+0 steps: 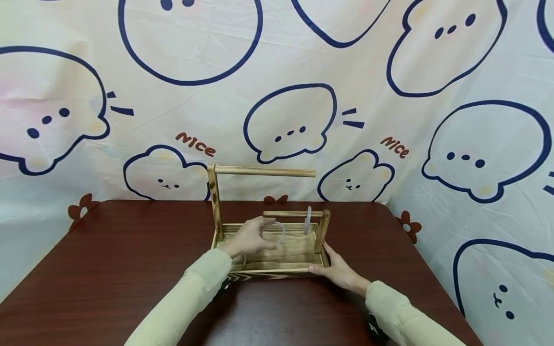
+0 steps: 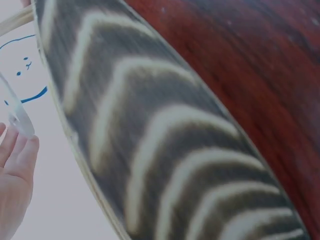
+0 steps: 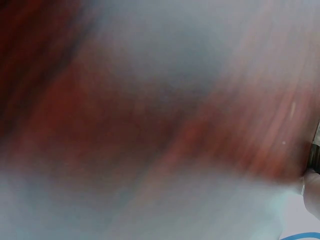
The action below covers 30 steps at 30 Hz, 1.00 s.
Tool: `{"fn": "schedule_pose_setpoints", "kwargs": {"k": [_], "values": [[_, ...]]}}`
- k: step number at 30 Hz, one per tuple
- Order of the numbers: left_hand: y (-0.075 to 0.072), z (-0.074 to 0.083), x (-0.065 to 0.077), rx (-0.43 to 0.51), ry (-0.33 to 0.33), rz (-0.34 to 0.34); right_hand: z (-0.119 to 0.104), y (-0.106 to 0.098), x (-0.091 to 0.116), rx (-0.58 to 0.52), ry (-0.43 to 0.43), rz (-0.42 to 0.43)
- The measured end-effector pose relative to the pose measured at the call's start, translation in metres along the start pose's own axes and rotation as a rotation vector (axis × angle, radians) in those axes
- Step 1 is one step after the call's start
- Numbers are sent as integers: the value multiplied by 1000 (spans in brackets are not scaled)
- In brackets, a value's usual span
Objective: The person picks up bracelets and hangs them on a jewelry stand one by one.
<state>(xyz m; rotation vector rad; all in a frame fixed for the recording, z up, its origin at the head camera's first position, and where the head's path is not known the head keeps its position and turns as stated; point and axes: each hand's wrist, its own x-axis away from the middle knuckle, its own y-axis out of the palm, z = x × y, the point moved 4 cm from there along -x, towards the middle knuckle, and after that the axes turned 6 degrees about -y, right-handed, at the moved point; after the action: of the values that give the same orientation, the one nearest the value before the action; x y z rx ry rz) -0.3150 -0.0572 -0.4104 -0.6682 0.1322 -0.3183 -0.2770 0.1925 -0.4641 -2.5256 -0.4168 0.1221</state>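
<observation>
In the head view, my left hand reaches over a wooden jewelry stand with a tray base. Its thumb and fingers pinch a clear, pale bangle, held above the tray floor. Another pale bangle hangs on the short rod at the right. A curved pale piece, perhaps a further bangle, lies in the tray, partly hidden by my left wrist. My right hand grips the tray's right end, thumb at its front corner. The left wrist view shows my left fingers at the bangle.
A taller post at the stand's left carries a long rod pointing right, its right end free. The stand is on a dark red-brown table. Behind hangs a cartoon-printed cloth. The right wrist view is mostly blurred.
</observation>
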Motion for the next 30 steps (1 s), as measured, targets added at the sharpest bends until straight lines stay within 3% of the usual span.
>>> {"fn": "schedule_pose_setpoints", "kwargs": {"k": [9,21,30], "values": [[-18,-1,20,33,37,31,-2,0,0,1,4,-1],[-34,-8,32,154,70,33,0,0,0,32,27,-9],[-49,-11,34,63,107,89,-3,-1,1,26,22,-15]]}}
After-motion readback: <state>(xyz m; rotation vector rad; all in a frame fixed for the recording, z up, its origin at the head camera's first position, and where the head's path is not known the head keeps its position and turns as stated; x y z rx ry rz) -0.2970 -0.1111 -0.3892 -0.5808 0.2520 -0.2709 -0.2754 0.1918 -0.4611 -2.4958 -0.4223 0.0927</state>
